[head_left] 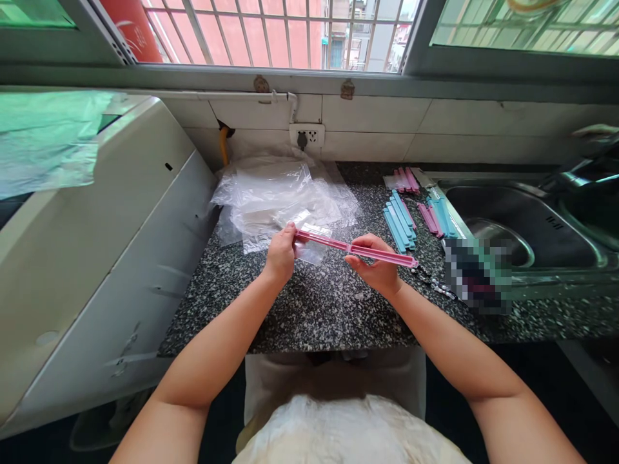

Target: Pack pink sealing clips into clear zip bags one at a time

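A long pink bag sealing clip [325, 241] is stretched out between my hands above the speckled counter, its two arms unfolded nearly in a line. My left hand [280, 252] pinches its left end. Around the right arm of the clip, near the hinge, my right hand [376, 265] is closed. Just beyond and below the clip lies a small clear packet [311, 254]; whether my left fingers touch it I cannot tell. Behind it spreads a heap of clear plastic bags [275, 187]. To the right are blue clips [399, 222] in a bunch, with pink clips [428, 219] close by.
A steel sink [512, 212] is set in the counter [319, 309] at right, with a blurred-out dark object [476, 277] by its near corner. A white appliance [120, 225] borders the left. A wall socket [307, 134] with a plug sits behind the bags.
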Demonstrator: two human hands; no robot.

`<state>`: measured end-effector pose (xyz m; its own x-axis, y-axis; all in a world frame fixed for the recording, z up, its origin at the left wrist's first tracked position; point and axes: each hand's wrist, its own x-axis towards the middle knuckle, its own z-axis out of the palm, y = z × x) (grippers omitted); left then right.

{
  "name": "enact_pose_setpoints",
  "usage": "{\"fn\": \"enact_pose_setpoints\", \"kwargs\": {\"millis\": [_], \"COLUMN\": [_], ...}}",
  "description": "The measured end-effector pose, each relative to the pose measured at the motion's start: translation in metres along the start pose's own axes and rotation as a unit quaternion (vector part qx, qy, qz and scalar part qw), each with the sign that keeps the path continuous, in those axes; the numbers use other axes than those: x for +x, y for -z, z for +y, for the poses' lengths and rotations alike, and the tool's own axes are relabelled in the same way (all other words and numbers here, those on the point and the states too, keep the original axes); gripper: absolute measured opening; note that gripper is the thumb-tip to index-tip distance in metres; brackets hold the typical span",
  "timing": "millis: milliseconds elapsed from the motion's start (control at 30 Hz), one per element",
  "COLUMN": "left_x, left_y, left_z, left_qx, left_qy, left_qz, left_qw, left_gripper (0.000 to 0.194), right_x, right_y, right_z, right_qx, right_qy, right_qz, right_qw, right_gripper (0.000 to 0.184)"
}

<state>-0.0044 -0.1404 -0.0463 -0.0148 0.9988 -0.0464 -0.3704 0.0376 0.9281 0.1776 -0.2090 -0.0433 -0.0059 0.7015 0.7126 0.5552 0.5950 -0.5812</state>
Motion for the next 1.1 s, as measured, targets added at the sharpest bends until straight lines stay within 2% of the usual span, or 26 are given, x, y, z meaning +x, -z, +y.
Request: {"fn": "enact_pose_setpoints", "kwargs": {"millis": [233,467,633,900,1100], "left_x": [-0.0062,-0.0084,-0.0093,-0.0085,-0.0066], "left_y": [-0.0037,-0.0070,-0.0071,-0.0052,-0.0030], "left_z": [-0.0005,0.0033,0.0025,0.0013,0.0017], "left_qx": [-0.002,-0.005,-0.001,0.009,0.010], "left_qy": [0.020,0.032,0.033,0.023,0.021], "left_qz": [-0.020,-0.016,-0.013,-0.032,-0.059], "left_qw": [1.000,0.999,0.999,0.999,0.998], "left_gripper": [0.035,0.035,0.035,0.035,0.037], "right_x": [-0.0002,0.0004,0.0006,-0.0018,-0.0019], "right_y": [-0.0024,-0.0038,-0.0043,-0.0044,-0.0041], "right_z": [-0.0010,-0.0012,-0.0008,0.0015,0.0005], "right_qx": [-0.009,-0.026,-0.031,-0.075,-0.079], "right_qy": [0.020,0.052,0.038,0.054,0.037], "right_qz": [-0.003,0.005,0.012,0.023,0.012], "right_qw": [1.000,0.998,0.999,0.995,0.996], "right_gripper": [0.018,0.010,0.009,0.007,0.007]}}
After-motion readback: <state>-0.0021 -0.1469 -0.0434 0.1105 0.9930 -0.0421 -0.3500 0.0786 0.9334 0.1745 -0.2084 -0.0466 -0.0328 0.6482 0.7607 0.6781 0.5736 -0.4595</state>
